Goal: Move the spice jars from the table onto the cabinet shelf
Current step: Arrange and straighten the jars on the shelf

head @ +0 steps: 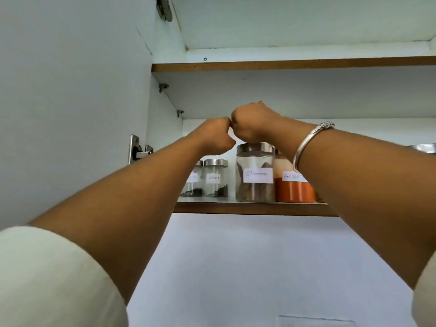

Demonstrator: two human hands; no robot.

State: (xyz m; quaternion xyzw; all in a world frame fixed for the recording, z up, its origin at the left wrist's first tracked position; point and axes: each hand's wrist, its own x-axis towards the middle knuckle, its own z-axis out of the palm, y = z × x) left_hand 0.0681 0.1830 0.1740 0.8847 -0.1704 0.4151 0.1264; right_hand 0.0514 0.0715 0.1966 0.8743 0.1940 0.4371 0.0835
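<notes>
At the far left a cream fabric sleeve (47, 279) covers the upper part of the left arm. The arm reaches up past the open white cabinet door (70, 90) and its steel hinge (139, 149). The left hand (215, 135) is raised in front of the cabinet's interior. It is seen from the wrist side with its fingers curled away out of sight, so I cannot tell whether it holds anything. Its knuckles touch those of the right hand (252, 123), which is likewise bunched with its fingers hidden, just above the lid of the tallest jar. Whether it grips that lid or anything else cannot be told. The two hands are together, touching, over the jars.

Below them the spice jars stand upright on the brown-edged lower cabinet shelf (247, 208). From the left comes a small clear glass jar half hidden by the left forearm (197, 185), with dark contents at the bottom. Just beside it is a small steel-lidded glass jar with a handwritten label (215, 178), also holding dark bits at its base. Next is a tall clear glass jar of brown sticks (256, 175), with a white label and steel lid, near the shelf's front edge. Close against it is a glass jar of orange-red powder (292, 187), partly covered by the right forearm. A silver bangle (309, 142) circles the right wrist. At the far right edge part of a steel vessel (424, 147) shows. Above runs a brown-edged upper shelf (283, 64).
</notes>
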